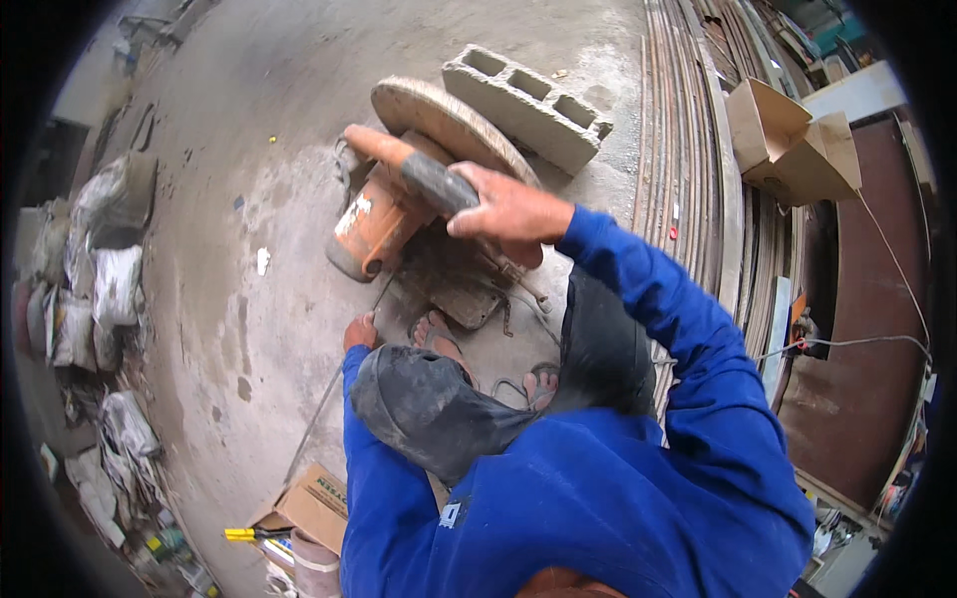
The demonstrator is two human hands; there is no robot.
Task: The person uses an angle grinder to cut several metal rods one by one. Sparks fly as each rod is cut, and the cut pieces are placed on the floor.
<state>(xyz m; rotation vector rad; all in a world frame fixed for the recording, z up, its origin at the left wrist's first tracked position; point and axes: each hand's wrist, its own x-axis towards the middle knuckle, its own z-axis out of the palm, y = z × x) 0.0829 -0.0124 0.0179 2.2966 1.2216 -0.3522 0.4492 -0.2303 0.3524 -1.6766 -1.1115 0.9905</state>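
Observation:
An orange chop saw (374,224) stands on the concrete floor, its large round guard (449,120) tilted toward the far side. My right hand (510,207) is wrapped round the saw's black handle (434,179). Low beside my knee, my left hand (360,331) is closed on a thin power cord (317,419), which runs from the saw's base back along the floor. Beyond the guard a grey hollow concrete block (528,110) lies close to it. The saw's metal base (464,302) sits just ahead of my sandalled feet.
Long metal bars (673,130) lie along the right, with an open cardboard box (793,140) on them. Sacks (110,279) are heaped at the left. Near my left side stand another carton (314,503) and a yellow-handled tool (242,534). A grey cable (847,344) stretches across the right.

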